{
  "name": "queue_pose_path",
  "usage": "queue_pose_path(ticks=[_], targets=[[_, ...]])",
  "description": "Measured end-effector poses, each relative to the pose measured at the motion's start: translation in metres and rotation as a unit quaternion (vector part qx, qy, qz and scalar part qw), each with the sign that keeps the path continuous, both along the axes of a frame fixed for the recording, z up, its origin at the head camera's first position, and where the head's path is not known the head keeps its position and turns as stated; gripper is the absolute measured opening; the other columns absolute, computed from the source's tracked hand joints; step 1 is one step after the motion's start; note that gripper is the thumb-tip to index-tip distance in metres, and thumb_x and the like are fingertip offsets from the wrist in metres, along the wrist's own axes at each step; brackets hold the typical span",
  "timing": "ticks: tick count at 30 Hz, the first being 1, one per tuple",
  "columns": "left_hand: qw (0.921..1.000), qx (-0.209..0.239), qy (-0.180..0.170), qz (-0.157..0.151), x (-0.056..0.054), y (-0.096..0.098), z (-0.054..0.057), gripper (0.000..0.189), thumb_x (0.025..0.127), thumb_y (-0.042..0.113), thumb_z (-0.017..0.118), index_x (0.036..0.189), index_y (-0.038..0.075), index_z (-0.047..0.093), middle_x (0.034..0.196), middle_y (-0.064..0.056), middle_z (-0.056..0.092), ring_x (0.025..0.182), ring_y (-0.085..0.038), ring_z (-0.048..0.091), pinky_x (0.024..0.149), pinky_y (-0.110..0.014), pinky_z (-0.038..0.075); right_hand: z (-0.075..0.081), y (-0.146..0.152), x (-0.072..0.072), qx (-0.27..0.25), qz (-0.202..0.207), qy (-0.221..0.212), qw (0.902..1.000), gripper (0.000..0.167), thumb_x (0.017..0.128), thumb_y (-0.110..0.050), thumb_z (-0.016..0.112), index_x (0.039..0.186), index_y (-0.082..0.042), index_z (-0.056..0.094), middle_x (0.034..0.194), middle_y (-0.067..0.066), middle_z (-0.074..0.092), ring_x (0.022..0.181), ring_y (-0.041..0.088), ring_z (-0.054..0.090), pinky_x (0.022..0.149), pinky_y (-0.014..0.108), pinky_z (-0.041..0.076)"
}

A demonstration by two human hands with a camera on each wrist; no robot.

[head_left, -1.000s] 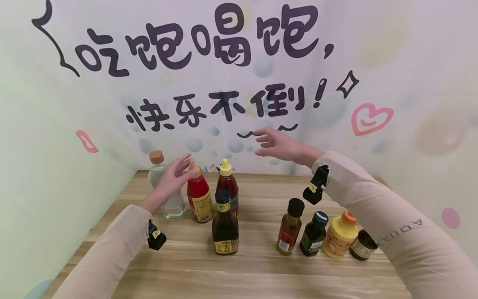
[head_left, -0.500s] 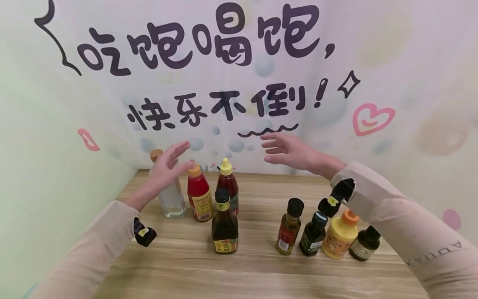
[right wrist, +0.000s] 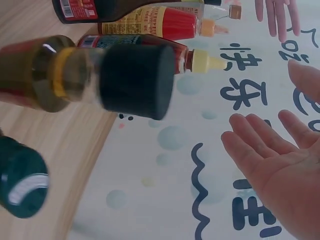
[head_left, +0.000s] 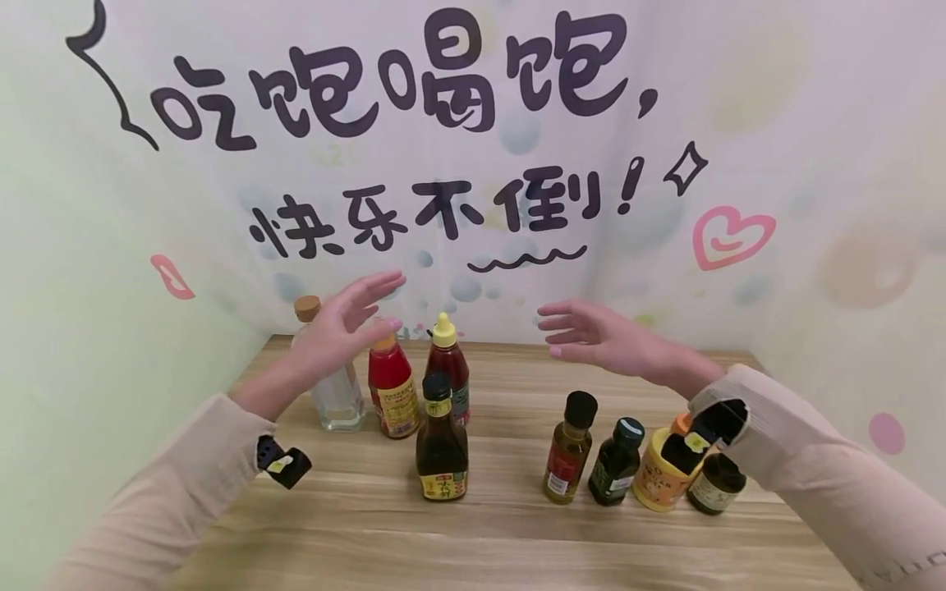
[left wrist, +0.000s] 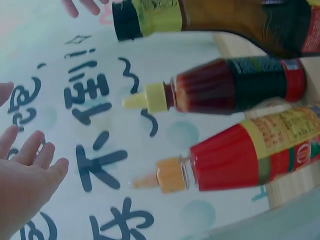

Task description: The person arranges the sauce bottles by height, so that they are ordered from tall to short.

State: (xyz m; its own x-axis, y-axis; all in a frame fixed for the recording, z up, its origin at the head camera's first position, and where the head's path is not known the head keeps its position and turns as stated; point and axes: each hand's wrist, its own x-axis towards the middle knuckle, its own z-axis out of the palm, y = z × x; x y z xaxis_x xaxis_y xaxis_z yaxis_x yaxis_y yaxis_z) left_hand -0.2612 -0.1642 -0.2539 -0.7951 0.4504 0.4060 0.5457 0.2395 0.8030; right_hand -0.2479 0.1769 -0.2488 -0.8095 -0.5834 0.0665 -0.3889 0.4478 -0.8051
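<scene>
My left hand [head_left: 336,328] hovers with extended fingers in front of the clear glass bottle [head_left: 340,402] and the orange cap of a red sauce bottle [head_left: 395,390]. In the left wrist view it holds nothing and is apart from the bottles. My right hand [head_left: 609,341] hangs in the air over the back of the table, fingers loosely bent and nothing in them. Below it stand an oil bottle [head_left: 567,451] with a black cap and a small dark green bottle [head_left: 615,464]. Between the hands are a yellow-tipped dark red squeeze bottle [head_left: 447,361] and a dark sauce bottle [head_left: 442,443].
At the right stand a yellow bottle [head_left: 660,476] with an orange cap, partly covered by the wrist camera, and a small dark bottle [head_left: 717,484]. The wooden table [head_left: 502,550] ends at a printed cloth backdrop [head_left: 480,148].
My left hand has risen away from the red sauce bottle's tip, fingers straightening. The right hand has moved right and down. The bottles stand where they were.
</scene>
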Motion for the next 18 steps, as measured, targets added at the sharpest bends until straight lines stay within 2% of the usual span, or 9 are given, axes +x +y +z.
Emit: queue_pose_path(ticks=[4, 7, 12, 14, 18], targets=[[0.9992, -0.023, -0.021, -0.025, 0.007, 0.011, -0.003, 0.055, 0.086, 0.016, 0.058, 0.135, 0.010, 0.034, 0.138, -0.005, 0.036, 0.126, -0.017, 0.031, 0.103, -0.040, 0.024, -0.012, 0.008, 0.009, 0.003, 0.002, -0.006, 1.0000, 0.054, 0.087, -0.022, 0.057, 0.133, -0.007, 0.033, 0.132, 0.017, 0.041, 0.117, 0.031, 0.043, 0.093, 0.042, 0.037], [0.9967, -0.059, -0.032, -0.046, 0.010, 0.018, -0.008, 0.055, 0.086, 0.017, 0.059, 0.134, 0.010, 0.035, 0.137, -0.005, 0.037, 0.125, -0.020, 0.033, 0.100, -0.041, 0.028, -0.023, 0.014, 0.013, 0.006, 0.007, -0.003, 1.0000, 0.053, 0.087, -0.021, 0.057, 0.133, -0.006, 0.034, 0.131, 0.018, 0.041, 0.116, 0.032, 0.043, 0.092, 0.042, 0.038], [0.9862, -0.124, -0.051, -0.097, 0.008, 0.029, -0.020, 0.053, 0.086, 0.019, 0.059, 0.134, 0.013, 0.037, 0.135, -0.006, 0.039, 0.124, -0.023, 0.034, 0.099, -0.048, 0.027, -0.040, 0.021, 0.017, 0.002, 0.025, -0.001, 0.9997, 0.054, 0.086, -0.017, 0.059, 0.132, -0.003, 0.034, 0.131, 0.020, 0.040, 0.116, 0.034, 0.042, 0.092, 0.044, 0.037], [0.9826, -0.136, -0.053, -0.115, 0.007, 0.032, -0.026, 0.052, 0.086, 0.019, 0.059, 0.133, 0.011, 0.038, 0.133, -0.008, 0.042, 0.122, -0.025, 0.036, 0.098, -0.050, 0.028, -0.046, 0.023, 0.019, -0.001, 0.028, -0.002, 0.9996, 0.056, 0.084, -0.016, 0.061, 0.132, -0.003, 0.034, 0.130, 0.020, 0.041, 0.116, 0.034, 0.042, 0.093, 0.045, 0.037], [0.9802, -0.141, -0.055, -0.128, 0.007, 0.036, -0.034, 0.050, 0.084, 0.017, 0.060, 0.129, 0.004, 0.041, 0.126, -0.011, 0.047, 0.118, -0.028, 0.040, 0.096, -0.052, 0.030, -0.055, 0.024, 0.022, -0.004, 0.027, 0.008, 0.9996, 0.056, 0.082, -0.016, 0.063, 0.130, -0.002, 0.038, 0.128, 0.019, 0.043, 0.116, 0.034, 0.042, 0.092, 0.046, 0.038]])
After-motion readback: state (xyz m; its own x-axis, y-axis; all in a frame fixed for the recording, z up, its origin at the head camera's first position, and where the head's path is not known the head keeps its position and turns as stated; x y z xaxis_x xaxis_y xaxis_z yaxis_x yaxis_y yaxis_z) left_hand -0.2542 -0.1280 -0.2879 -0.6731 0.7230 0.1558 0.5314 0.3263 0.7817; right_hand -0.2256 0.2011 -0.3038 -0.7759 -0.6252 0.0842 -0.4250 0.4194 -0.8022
